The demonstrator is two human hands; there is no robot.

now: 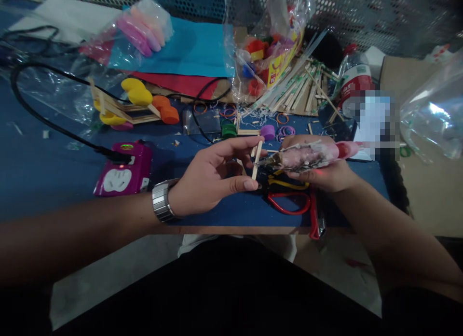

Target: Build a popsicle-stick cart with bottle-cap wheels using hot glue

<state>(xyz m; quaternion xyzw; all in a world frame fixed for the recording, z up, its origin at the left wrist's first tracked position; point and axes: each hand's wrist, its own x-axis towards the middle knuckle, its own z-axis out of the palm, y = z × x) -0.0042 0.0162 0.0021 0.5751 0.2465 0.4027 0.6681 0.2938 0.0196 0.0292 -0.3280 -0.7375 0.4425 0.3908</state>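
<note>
Between the thumb and fingers of my left hand (210, 174) is a short pale wooden stick (257, 161), held at its two ends. My right hand (327, 176) is wrapped round a pink hot glue gun (307, 156), whose body looks smeared and worn. The gun's nozzle points left, and its tip is at the middle of the stick; whether they touch I cannot tell. Under the gun lie red-handled scissors (289, 203), a yellow-handled tool (289, 182) and a red box cutter (315, 215) that overhangs the table's front edge.
A magenta power box (125, 169) with a black cable (47, 68) stands left. Behind it sits a stick model (133, 109) with yellow and orange discs. At the back are a bag of coloured caps (267, 56), loose sticks (300, 92), a bottle (356, 75) and a phone (372, 126).
</note>
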